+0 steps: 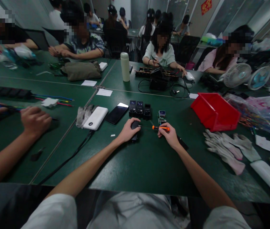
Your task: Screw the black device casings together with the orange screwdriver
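Near the middle of the green table, my left hand (pixel 126 131) is wrapped round a small black plastic case (pixel 135 125), whose lower end shows beneath the fingers. My right hand (pixel 170 136) grips a screwdriver (pixel 164 128) with an orange handle, its shaft pointing left towards the case but apart from it. Just beyond the right hand lies a small device with a bare green circuit board (pixel 162 116). Several similar black boxes (pixel 139 109) stand in a row beyond my left hand. Beside my right wrist is a flat black piece (pixel 182 143), partly hidden.
A black phone (pixel 117 113) and a cabled white power bank (pixel 96 118) lie left. To the right are a red bin (pixel 214 111) and work gloves (pixel 225 148). A pale bottle (pixel 125 67) stands farther back. A neighbour's hand (pixel 35 121) works at far left.
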The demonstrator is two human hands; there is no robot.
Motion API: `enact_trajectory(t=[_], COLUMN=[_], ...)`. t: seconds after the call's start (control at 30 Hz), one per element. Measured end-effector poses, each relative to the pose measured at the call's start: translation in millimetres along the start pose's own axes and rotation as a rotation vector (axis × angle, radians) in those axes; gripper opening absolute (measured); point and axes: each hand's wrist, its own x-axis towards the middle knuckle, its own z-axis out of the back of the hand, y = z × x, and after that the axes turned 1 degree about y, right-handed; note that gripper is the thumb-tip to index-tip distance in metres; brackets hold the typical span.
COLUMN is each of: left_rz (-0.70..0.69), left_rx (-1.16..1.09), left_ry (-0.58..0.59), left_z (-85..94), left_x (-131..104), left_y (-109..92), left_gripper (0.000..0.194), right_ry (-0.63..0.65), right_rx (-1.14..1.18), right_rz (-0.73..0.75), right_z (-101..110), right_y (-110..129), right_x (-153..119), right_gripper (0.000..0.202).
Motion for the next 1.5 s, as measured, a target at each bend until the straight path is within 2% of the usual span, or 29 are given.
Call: enact_trajectory(t=[1.5], left_rz=[0.007], left_rx=[0.014], left_ry=[0.002], left_z=[-0.6], left_x=[-0.4], left_y=[-1.5], left_gripper=[0.031], right_ry=[0.002], right_rx=[-0.002], right_rz=[0.009], right_z=[0.5], right_y=[-1.8], right_x=[0.5], right_gripper=[0.026])
